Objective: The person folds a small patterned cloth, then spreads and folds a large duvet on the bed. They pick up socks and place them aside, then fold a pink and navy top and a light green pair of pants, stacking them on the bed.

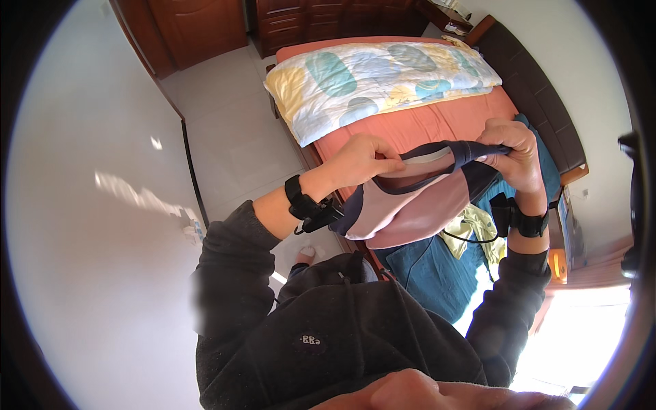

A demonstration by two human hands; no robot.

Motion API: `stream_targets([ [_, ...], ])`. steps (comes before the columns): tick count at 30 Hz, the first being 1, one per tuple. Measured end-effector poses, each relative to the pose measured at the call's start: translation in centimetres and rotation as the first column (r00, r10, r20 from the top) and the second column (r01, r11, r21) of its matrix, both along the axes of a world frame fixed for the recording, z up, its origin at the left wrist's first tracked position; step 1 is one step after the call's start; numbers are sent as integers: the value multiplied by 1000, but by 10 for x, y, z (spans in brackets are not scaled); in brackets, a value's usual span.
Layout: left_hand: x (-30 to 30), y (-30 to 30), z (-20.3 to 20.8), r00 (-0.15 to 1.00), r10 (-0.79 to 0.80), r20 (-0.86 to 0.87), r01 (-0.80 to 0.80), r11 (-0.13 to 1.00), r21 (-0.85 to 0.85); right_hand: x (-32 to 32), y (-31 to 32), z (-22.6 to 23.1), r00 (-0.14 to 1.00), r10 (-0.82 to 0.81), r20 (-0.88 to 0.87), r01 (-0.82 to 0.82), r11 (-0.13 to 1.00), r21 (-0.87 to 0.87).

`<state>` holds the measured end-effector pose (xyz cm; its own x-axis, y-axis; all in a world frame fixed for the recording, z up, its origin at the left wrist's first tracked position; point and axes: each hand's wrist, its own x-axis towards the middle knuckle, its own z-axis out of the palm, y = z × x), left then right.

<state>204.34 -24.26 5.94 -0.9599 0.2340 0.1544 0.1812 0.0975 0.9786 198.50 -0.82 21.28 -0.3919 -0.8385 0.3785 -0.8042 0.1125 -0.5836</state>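
Both of my hands hold up a pink shirt (417, 212) with navy trim, in front of my chest and over the bed's near side. My left hand (365, 160) is closed on the navy edge of its opening, thumb and fingers pinched together. At the other end of that edge, my right hand (516, 154) grips the gathered navy cloth in a closed fist. Between the hands the opening gapes, and a pale band shows inside it. The pink cloth hangs loosely below.
A patterned quilt (383, 78) lies along the far side of the bed, on a coral sheet (424, 126). Nearer me are a pale yellow garment (475, 229) and teal cloth (437, 280). A dark headboard (536, 89) stands right; a white wall (102, 225) is left.
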Motion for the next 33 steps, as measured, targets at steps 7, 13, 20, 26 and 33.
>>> stream_targets([
  [7,-29,-66,-51,937,324,-134,-349,902,-256,-4,9,-6,998,-58,-5,58,998,-36],
  [13,-28,-188,-117,789,533,-306,-588,508,-630,-9,7,-10,996,-87,-3,87,996,-23],
  [20,12,-273,-160,737,636,-229,-427,177,-887,-13,-2,-14,998,-62,2,62,998,1],
  [26,15,-303,-183,774,626,93,-76,237,-969,-18,-1,-17,999,-47,26,48,999,-10],
  [33,12,-247,-180,868,483,-116,-190,108,-976,-15,1,-10,999,-2,40,3,1000,-17],
])
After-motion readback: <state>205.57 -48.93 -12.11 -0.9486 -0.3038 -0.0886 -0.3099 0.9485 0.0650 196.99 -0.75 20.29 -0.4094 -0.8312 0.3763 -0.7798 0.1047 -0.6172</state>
